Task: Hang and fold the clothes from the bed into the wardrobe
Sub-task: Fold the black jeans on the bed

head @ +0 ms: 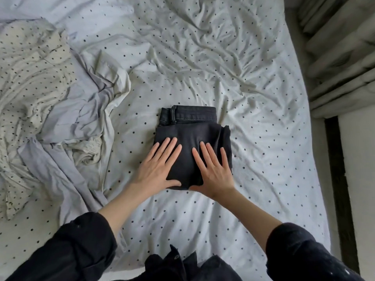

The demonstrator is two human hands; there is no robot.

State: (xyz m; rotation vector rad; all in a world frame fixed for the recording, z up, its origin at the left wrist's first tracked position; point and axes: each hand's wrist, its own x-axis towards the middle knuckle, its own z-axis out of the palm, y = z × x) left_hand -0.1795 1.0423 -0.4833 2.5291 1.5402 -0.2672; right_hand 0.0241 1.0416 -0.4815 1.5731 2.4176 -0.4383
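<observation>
Pressing down on folded black jeans (192, 138), a person's left hand (157, 169) and right hand (215, 173) lie flat side by side, fingers (168, 147) straight and spread. To the left of the fingers, crumpled pale clothes (60, 110) sit on the bed (203, 220); to the right hangs a curtain (341, 57).

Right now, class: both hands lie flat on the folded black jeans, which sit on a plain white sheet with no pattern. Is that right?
Not quite. The head view shows the sheet is white with small dark dots, not plain. The rest holds: the left hand and right hand lie flat on the folded black jeans.
</observation>
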